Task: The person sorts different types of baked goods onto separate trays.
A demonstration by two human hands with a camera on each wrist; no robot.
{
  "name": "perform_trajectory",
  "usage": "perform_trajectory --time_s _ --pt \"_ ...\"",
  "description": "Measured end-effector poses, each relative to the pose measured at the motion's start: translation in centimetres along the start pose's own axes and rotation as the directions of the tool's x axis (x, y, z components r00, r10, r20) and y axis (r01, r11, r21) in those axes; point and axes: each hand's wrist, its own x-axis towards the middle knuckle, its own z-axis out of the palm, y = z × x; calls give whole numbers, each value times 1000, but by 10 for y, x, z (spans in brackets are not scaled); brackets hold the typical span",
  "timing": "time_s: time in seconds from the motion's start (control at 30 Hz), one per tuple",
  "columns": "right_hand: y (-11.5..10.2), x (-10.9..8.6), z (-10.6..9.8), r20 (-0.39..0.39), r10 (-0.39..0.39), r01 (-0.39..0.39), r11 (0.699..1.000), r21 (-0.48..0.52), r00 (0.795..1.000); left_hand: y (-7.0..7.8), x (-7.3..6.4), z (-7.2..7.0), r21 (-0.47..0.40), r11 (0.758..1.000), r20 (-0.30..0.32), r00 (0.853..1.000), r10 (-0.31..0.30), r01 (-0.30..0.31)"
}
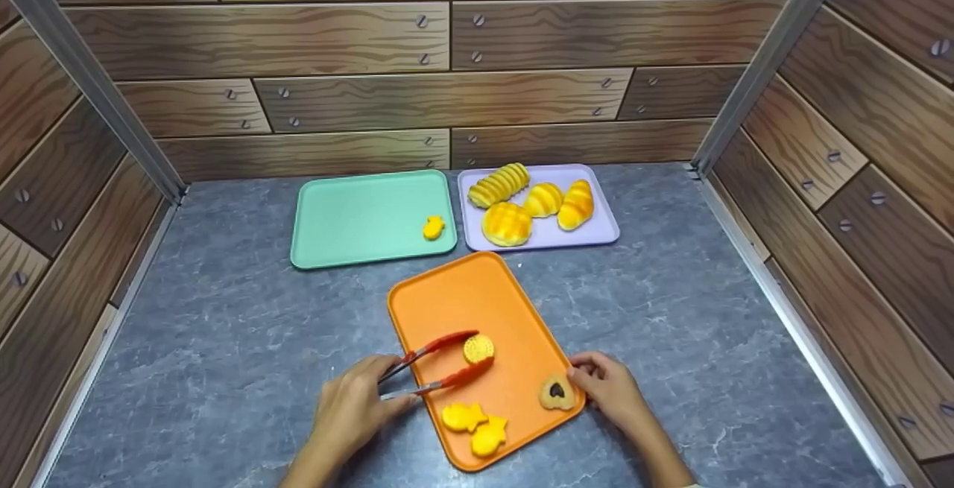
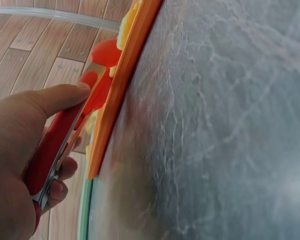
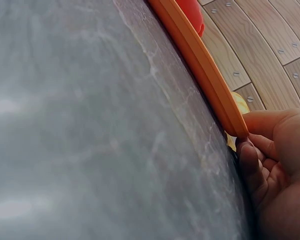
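Note:
My left hand (image 1: 354,402) holds a pair of tongs (image 2: 57,142) with red tips, reaching over the left rim of the orange tray (image 1: 447,294). In the head view the red tips stand on either side of a round yellow cracker (image 1: 478,349). Two yellow fish-shaped pieces (image 1: 488,436) lie at the tray's near end. A heart-shaped cookie (image 1: 557,393) with a dark centre sits by the near right corner. There my right hand (image 1: 611,391) pinches the tray's rim between thumb and fingers, as the right wrist view also shows.
Behind the orange tray, a green tray (image 1: 358,220) carries one small yellow piece (image 1: 433,227). Beside it a lilac tray (image 1: 551,238) bears several toy breads (image 1: 507,223). Wood-patterned walls (image 1: 358,41) enclose the grey marbled table (image 1: 223,324) at the back and sides.

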Motion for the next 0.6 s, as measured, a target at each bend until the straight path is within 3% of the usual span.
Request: perform_trajectory --time_s 0.37,0.6 --pt "1 -1 0 7 -36 36 999 2 999 -14 9 -7 -8 999 -83 995 -48 47" --pt "1 1 1 7 -28 28 1000 2 1000 -31 25 -13 -26 992 -115 985 -127 124"
